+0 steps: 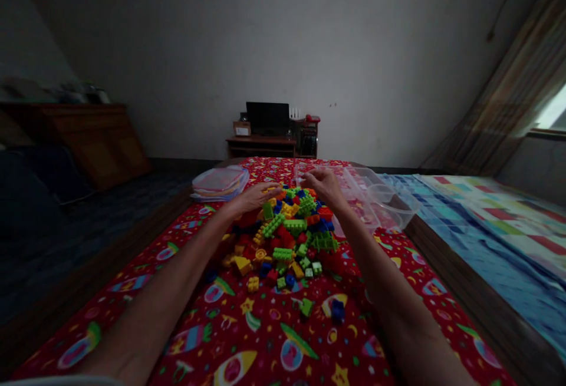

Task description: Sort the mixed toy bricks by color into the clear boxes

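On my feed, a heap of plastic building bricks (pixel 287 233) sits mid-frame on the bed, a jumble of red, yellow, green and blue, with long green bricks lying across the top. 2 pieces lie apart from it, closer to me: a green brick (pixel 306 307) and a small blue-and-red cluster of bricks (pixel 338 310).

Both arms reach in from the bottom of the frame. The left hand (pixel 256 197) rests palm down on the far left of the heap, its fingers loosely extended and gripping nothing I can make out. The right hand (pixel 319 185) curls over the far right of the heap, fingers bent downward. I cannot tell whether it is pinching a brick.

Just beyond the right hand, a clear plastic tub (pixel 375 200) sits beside the heap. Left of the heap, a stack of translucent plastic containers (pixel 220 182) lies near the left hand. Beneath it all is a red bedsheet (pixel 265 339) printed with rockets and stars, and a checked blue bedspread (pixel 486 244) lies to the right. Farther off, a black monitor (pixel 267 118) stands on a wooden desk (pixel 260 145) against the wall, with a wooden cabinet (pixel 88 144) to the left and a curtain (pixel 499 97) to the right.
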{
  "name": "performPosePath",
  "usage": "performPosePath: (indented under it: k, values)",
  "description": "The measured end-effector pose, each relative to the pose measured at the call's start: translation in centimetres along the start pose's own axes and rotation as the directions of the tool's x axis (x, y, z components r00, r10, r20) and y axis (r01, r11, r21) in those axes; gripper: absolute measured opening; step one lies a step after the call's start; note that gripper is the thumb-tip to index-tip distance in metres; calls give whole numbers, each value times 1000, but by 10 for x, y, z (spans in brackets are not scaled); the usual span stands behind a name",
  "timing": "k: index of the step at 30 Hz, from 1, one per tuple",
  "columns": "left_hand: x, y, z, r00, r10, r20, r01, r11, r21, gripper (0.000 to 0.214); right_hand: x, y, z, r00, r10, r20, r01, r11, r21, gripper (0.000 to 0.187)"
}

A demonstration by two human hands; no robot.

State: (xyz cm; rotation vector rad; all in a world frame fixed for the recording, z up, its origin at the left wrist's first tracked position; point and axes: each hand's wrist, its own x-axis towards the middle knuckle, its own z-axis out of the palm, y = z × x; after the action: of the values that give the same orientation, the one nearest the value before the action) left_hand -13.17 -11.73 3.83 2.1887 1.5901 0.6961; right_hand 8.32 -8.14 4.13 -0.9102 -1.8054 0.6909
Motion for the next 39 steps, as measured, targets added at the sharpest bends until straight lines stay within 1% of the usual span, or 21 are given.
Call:
performPosePath:
  k: [3,6,8,10,12,13,14,16,19,20,23,25,26,27,29,31,32,33,34,37,39]
  values:
    - [13,-18,-8,1000,-2,-19,2,1000,-25,72,13,10,5,998,29,61,-31,999,32,23]
    - [29,-42,-7,998,-6,59,6,1000,-7,67,21,13,18,988,23,150,-7,995,-101,21]
    - [37,-55,-4,995,7,104,-8,1000,12,60,22,13,30,963,-20,269,88,965,-245,26]
    - [41,-62,-2,993,27,116,-32,999,37,54,20,13,43,898,-67,434,243,899,-364,30]
    - [39,-59,-4,994,43,101,-51,996,75,50,17,14,52,841,-81,534,365,814,-452,30]
    - [36,-55,-6,995,51,83,-59,994,97,48,16,14,54,837,-79,542,393,775,-495,28]
    - [33,-49,-9,996,61,61,-68,990,121,46,15,15,55,847,-74,527,399,743,-537,25]
    - [26,-34,-16,996,90,1,-89,982,170,42,15,15,51,885,-66,461,371,697,-613,24]
    - [13,-5,-21,982,173,-79,-145,950,278,40,19,13,32,935,-74,346,300,684,-665,23]
    - [7,5,-19,967,232,-105,-191,934,302,39,22,12,23,952,-67,299,260,691,-674,23]
    - [-13,37,-4,901,424,-86,-384,875,295,37,28,15,-6,987,1,158,110,714,-692,24]
    - [-31,60,11,859,512,6,-499,833,240,36,30,20,-23,994,61,91,21,712,-702,25]
    - [-41,71,20,826,560,61,-560,804,200,35,30,22,-30,993,90,79,-8,707,-707,26]
    - [-51,82,28,784,608,128,-621,767,158,36,30,25,-36,990,117,80,-26,703,-710,26]
    - [-71,102,46,677,669,308,-716,695,66,34,30,29,-46,983,158,90,-47,699,-714,32]
    - [-86,113,65,549,736,395,-802,598,1,24,29,32,-51,981,170,91,-55,698,-714,41]
    - [-92,116,73,504,753,422,-829,559,-7,18,29,33,-53,982,170,86,-59,699,-712,45]
    - [-96,117,81,488,754,440,-840,543,1,15,29,33,-54,981,174,81,-65,701,-711,47]
    - [-98,117,89,491,745,451,-841,541,21,15,29,34,-53,980,183,82,-72,702,-708,49]
    - [-100,111,104,526,717,458,-827,557,77,16,36,37,-48,969,229,89,-98,693,-715,50]
    - [-97,108,110,522,718,459,-831,549,86,12,47,40,-42,969,238,63,-115,664,-739,49]
